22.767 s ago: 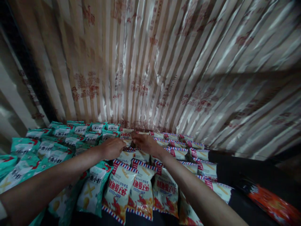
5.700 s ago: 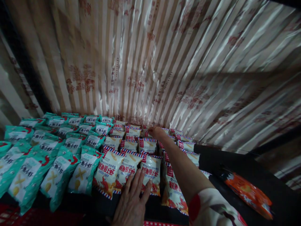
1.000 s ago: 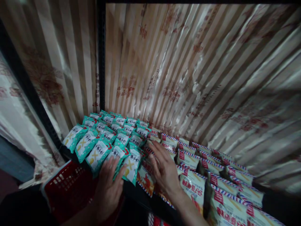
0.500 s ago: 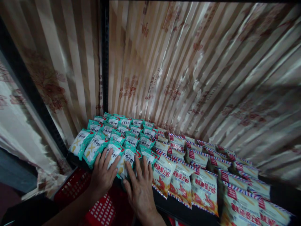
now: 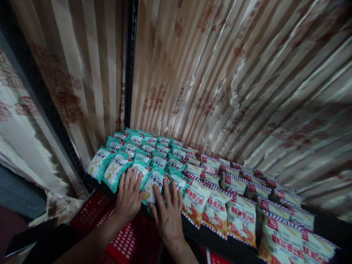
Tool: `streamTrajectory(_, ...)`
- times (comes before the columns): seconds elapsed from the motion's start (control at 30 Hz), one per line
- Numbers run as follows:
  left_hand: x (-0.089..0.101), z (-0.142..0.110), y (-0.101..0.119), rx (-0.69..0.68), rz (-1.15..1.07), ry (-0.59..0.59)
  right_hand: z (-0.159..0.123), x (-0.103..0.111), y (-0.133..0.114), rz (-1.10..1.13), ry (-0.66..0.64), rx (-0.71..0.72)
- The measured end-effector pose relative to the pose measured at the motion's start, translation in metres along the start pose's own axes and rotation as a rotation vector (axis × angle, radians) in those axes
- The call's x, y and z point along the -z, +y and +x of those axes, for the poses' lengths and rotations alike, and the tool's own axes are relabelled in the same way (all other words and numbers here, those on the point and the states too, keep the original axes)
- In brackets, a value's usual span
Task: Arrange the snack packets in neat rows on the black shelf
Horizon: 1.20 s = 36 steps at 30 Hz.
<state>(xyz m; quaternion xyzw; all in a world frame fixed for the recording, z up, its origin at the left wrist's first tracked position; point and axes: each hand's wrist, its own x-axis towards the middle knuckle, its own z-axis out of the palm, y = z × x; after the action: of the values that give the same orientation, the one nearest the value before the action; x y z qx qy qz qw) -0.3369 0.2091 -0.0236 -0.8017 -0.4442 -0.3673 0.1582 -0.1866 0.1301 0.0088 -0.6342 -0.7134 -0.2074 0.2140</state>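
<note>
Teal-and-white snack bags (image 5: 118, 167) stand in packed rows at the left end of a black shelf. My left hand (image 5: 128, 196) lies palm down with its fingers stretched out over the front of a teal bag (image 5: 140, 168) in the front row. To its right, my right hand (image 5: 169, 216) is spread, its fingertips resting against the front-row teal bag (image 5: 154, 179) and the teal bag beside it (image 5: 179, 178). Neither hand is wrapped around a bag. The hands partly cover the lower parts of these bags.
Cream snack bags with red lettering (image 5: 242, 220) fill rows on the right. Below the shelf edge (image 5: 205, 234) are red perforated baskets (image 5: 123, 238). Dark metal posts (image 5: 130, 62) and striped, flower-printed sheeting (image 5: 170, 66) enclose the back and left.
The view has shifted slightly, so the bags appear a little further right. My left hand's fingers are closer together and slightly lower on the bag. My right hand stays against the front bags.
</note>
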Motion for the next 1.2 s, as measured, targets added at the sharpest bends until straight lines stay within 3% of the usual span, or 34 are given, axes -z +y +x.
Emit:
streamTrajectory(0.6,-0.001,0.007,0.000,0.018,0.009,-0.082,0.003,-0.001,-0.002,-0.029,-0.045,-0.004)
streamTrajectory(0.97,0.003,0.001,-0.002,-0.031,-0.081,-0.020,0.002,0.000,-0.009,-0.045,0.020,0.088)
streamTrajectory(1.07,0.008,-0.001,-0.005,0.021,-0.093,0.005,0.003,-0.001,-0.010,-0.004,0.010,0.140)
streamTrajectory(1.2,0.018,0.002,-0.018,0.201,-0.055,0.087,0.006,-0.005,-0.013,0.004,-0.022,0.189)
